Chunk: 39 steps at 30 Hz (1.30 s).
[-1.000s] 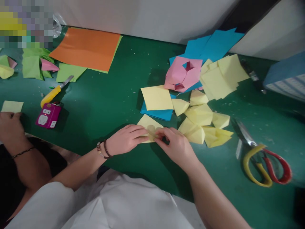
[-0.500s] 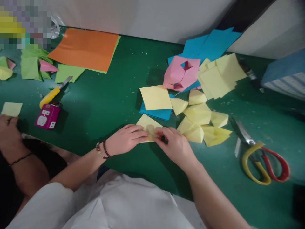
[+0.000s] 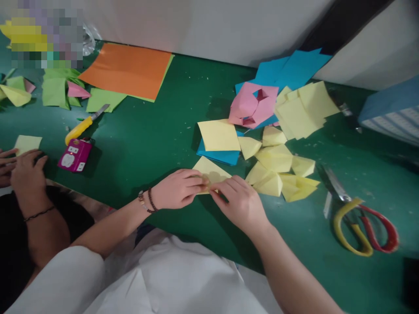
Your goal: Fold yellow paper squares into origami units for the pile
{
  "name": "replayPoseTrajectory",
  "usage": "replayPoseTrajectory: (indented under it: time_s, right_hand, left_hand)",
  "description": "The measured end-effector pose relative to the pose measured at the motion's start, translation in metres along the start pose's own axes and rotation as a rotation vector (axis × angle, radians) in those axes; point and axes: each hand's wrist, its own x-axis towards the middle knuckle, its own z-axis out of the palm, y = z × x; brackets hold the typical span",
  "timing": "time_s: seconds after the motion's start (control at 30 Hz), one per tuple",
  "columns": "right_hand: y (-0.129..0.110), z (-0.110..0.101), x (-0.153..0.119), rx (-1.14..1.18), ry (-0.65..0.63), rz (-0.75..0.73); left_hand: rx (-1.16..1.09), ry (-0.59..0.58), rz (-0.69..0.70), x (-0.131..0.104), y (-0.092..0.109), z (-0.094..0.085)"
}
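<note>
green tabletop (image 3: 147, 126), pale-flecked | pale grey wall (image 3: 196, 26) behind | dark band (image 3: 343, 26), upper right

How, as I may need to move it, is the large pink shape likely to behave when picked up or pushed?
Probably light for its size: the large pink shape looks hollow, with blue paper showing through an opening. It may dent if pinched, since its walls look like thin paper. It seems unlikely to roll, given its angular faces.

Occlusions, cut-offs.
Left hand (image 3: 176, 189) and right hand (image 3: 240, 200) partly cover yellow sheet (image 3: 212, 168); right edge cuts blue box (image 3: 391, 102) and unidentifiable dark object (image 3: 411, 279).
</note>
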Motion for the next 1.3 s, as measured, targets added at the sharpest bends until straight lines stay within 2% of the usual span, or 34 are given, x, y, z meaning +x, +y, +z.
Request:
replayPoseTrajectory:
  time_s: [0.2, 0.33, 0.63, 0.77, 0.87, 1.07, 1.17, 1.3]
  right_hand:
    - [-0.009, 0.011, -0.002, -0.168, -0.002, -0.082]
    - [-0.013, 0.017, -0.007, -0.275, 0.043, -0.101]
    - [-0.028, 0.03, -0.009, -0.215, 0.061, -0.065]
    - [-0.037, 0.027, -0.015, -0.143, 0.065, -0.07]
    - [-0.038, 0.019, -0.027, -0.052, 0.127, 0.013]
    - [-0.027, 0.014, -0.043, -0.014, 0.223, 0.352]
    - [-0.025, 0.015, -0.037, 0.036, 0.235, 0.4]
    - [-0.024, 0.021, -0.025, 0.063, 0.226, 0.416]
  left_hand:
    - [-0.023, 0.008, -0.048, 0.001, 0.003, 0.0]
    - [-0.027, 0.018, -0.056, -0.001, 0.004, 0.0]
    - [-0.097, 0.036, -0.072, 0.0, 0.003, 0.0]
    - [-0.111, 0.043, -0.069, 0.0, 0.002, 0.001]
    - [-0.1, 0.054, -0.053, -0.001, 0.002, 0.002]
    - [-0.1, 0.049, -0.066, -0.001, 0.002, 0.001]
    - [-0.093, 0.054, -0.081, -0.001, 0.002, 0.001]
    - [-0.071, 0.055, -0.006, -0.003, -0.001, 0.0]
